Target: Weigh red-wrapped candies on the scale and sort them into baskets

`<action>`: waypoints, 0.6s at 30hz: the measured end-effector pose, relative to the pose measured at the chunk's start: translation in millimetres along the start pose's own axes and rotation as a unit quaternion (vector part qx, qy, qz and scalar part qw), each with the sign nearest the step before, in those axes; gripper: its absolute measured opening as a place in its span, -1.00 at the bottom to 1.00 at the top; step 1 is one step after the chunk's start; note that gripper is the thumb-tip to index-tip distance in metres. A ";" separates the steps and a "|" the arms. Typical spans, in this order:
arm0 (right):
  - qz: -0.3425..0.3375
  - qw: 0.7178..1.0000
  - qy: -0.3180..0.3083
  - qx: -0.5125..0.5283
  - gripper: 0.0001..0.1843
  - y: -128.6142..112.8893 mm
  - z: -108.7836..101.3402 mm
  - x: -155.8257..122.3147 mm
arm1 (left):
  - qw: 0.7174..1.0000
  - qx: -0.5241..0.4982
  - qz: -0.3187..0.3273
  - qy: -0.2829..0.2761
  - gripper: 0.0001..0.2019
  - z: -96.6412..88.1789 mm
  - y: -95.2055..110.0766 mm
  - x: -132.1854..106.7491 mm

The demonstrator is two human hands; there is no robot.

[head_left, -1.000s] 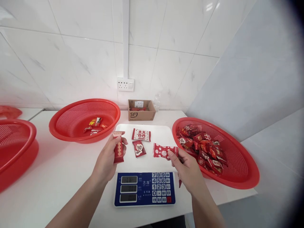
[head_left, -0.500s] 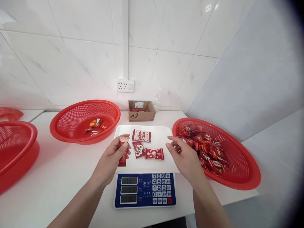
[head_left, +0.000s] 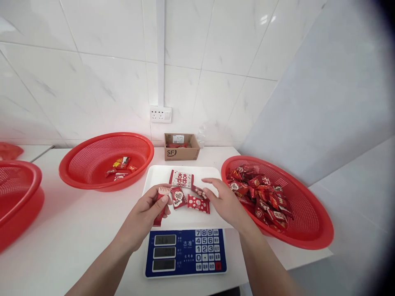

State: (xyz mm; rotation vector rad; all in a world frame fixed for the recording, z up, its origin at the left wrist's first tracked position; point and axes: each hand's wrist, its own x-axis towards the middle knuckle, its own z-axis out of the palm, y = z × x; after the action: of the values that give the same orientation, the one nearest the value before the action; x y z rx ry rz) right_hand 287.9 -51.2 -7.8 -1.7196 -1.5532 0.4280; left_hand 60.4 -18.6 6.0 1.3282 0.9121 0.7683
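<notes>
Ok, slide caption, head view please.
Left hand holds a slim red packet; right hand by red patterned packets on a white rectangular tray.

Bare left hand (head_left: 148, 210), bare right hand (head_left: 224, 202), 2 bare, tapering forearms (head_left: 106, 257).

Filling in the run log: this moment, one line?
left hand: holding red packet | right hand: open, beside small packet | white scale tray: four packets | right basket: packet pile

Scale (head_left: 185, 259): stood on the table (head_left: 98, 218), packets (head_left: 198, 204) on its pan (head_left: 185, 222). Carton (head_left: 182, 154): stood behind it. Laden basket (head_left: 325, 234): stood to the right. Second basket (head_left: 66, 169): stood left, other packets (head_left: 121, 163) inside. Third basket (head_left: 31, 207): stood farther left.
</notes>
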 end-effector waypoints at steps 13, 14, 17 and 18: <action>-0.013 0.991 -0.104 -0.081 -0.62 5.7 8.8 -11.8 | 0.999 0.027 -0.030 -0.024 -0.65 0.9 1.6 -3.8; -0.018 0.992 -0.098 -0.077 -0.63 4.0 8.7 -12.1 | 0.999 0.028 -0.031 -0.025 -0.67 0.7 1.9 -3.9; -0.038 0.995 -0.081 -0.036 -0.67 -9.3 5.1 -19.4 | 0.998 0.040 -0.031 -0.044 -0.74 1.8 2.8 -4.5; -0.045 0.995 -0.086 -0.011 -0.68 -16.1 3.1 -23.7 | 0.997 0.044 -0.026 -0.064 -0.76 3.3 3.0 -5.1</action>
State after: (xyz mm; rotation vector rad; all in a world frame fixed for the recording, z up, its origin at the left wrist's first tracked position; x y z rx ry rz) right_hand 269.8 -73.2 -4.0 -1.6576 -1.7565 0.5258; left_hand 61.1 -24.2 9.6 1.4093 0.8835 0.6009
